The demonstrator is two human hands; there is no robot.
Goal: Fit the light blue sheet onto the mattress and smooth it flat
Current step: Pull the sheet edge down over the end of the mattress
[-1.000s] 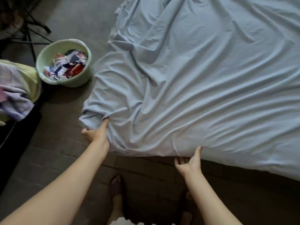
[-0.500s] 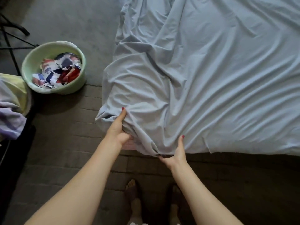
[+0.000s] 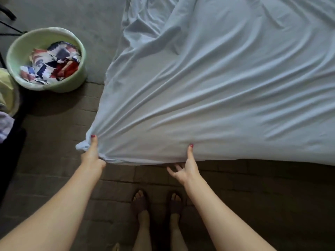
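Observed: the soft, matte light blue fabric sheet [image 3: 226,91] lay spread over the bed, covering it fully, so I could not see the mattress beneath. Long shallow creases fanned out from the near left corner toward the far right; deeper, bunched folds sat along the far left edge.

The left hand [image 3: 91,154] gripped that near corner, thumb on top and fabric gathered into a tight knot of pleats, a small tail of cloth poking out past the knuckles. The right hand [image 3: 186,169] held the near hem, thumb pressed flat on the top surface, with the visible fingers loosely curled below the edge; how far they gripped the underside I could not tell.

On the grey brick-patterned floor [image 3: 59,151], left of the bed, stood a round pale green plastic basin [image 3: 23,51] holding crumpled cloth [image 3: 52,64] patterned in red, white and navy. I noted dark open-toed sandals [image 3: 140,202] on the feet.
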